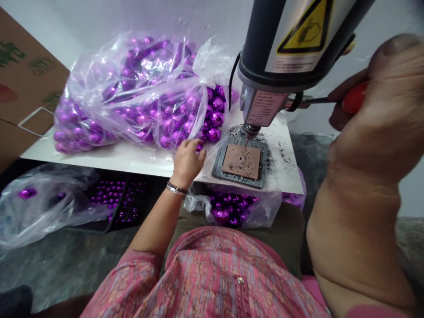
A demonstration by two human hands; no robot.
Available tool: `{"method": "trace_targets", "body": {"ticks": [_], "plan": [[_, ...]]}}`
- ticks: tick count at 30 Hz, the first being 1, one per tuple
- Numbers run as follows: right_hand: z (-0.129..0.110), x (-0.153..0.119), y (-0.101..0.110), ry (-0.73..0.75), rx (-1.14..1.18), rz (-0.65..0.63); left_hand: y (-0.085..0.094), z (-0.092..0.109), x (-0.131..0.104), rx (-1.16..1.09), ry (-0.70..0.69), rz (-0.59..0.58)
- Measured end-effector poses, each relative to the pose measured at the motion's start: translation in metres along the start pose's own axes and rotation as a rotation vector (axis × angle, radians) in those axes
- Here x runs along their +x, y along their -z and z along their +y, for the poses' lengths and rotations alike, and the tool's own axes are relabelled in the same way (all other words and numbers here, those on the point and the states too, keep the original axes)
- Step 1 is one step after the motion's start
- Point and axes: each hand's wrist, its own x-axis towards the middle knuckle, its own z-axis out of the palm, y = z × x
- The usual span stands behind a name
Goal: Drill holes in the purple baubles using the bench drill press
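Right grip [387, 106] wraps the red handle [355, 99] of the drill [265, 106]; left grip [188, 162] pinches a purple ball [199, 146] beside the plastic bag [135, 95].

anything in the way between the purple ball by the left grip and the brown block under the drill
Sideways, nothing visible: just white tabletop and the edge of the grey base plate lie between the purple ball and the brown block. The drill bit hangs over the block, and dark shavings litter its top.

Left hand [188, 162] holds purple ball [199, 146] beside plastic bag [139, 92]; right hand [386, 106] grips red knob [355, 98] of drill press [265, 79]. Shavings [277, 154] litter surface [142, 160].
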Motion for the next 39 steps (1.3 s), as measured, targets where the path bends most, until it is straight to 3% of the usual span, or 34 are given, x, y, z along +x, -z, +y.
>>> {"method": "trace_targets", "body": {"ticks": [1, 3, 7, 12, 15, 20, 23, 26, 29, 32, 35, 39], "plan": [[-0.001, 0.0, 0.0, 0.029, 0.011, -0.011, -0.006, -0.002, 0.004, 0.032, 0.055, 0.147], [-0.004, 0.0, -0.001, 0.082, 0.038, -0.032, -0.021, -0.007, 0.005, 0.036, 0.145, 0.31], [-0.007, -0.004, -0.003, 0.098, 0.064, -0.037, -0.05, -0.019, -0.003, -0.108, 0.311, 0.401], [-0.008, -0.008, -0.005, 0.048, 0.108, 0.015, -0.058, -0.034, 0.002, -0.366, 0.467, 0.41], [-0.007, -0.01, -0.005, 0.03, 0.088, 0.039, -0.058, -0.043, -0.001, -0.416, 0.397, 0.452], [-0.004, -0.016, -0.004, 0.083, 0.046, 0.006, -0.054, -0.042, -0.019, -0.17, 0.023, 0.539], [0.0, -0.019, -0.003, 0.126, 0.075, -0.01, -0.046, -0.028, -0.015, -0.064, -0.231, 0.444], [0.002, -0.02, -0.001, 0.129, 0.053, 0.003, -0.034, -0.01, 0.003, 0.036, -0.331, 0.17], [-0.002, -0.019, 0.0, 0.08, 0.03, 0.015, -0.023, 0.002, 0.021, 0.299, -0.117, -0.045], [-0.007, -0.018, 0.001, -0.006, -0.036, -0.024, -0.017, 0.0, 0.028, 0.456, 0.068, -0.207], [-0.008, -0.018, 0.001, 0.014, -0.06, 0.0, -0.019, -0.01, 0.025, 0.388, 0.071, -0.255], [-0.007, -0.022, 0.002, 0.005, -0.048, 0.012, -0.026, -0.024, 0.015, 0.021, 0.127, -0.112]]}}
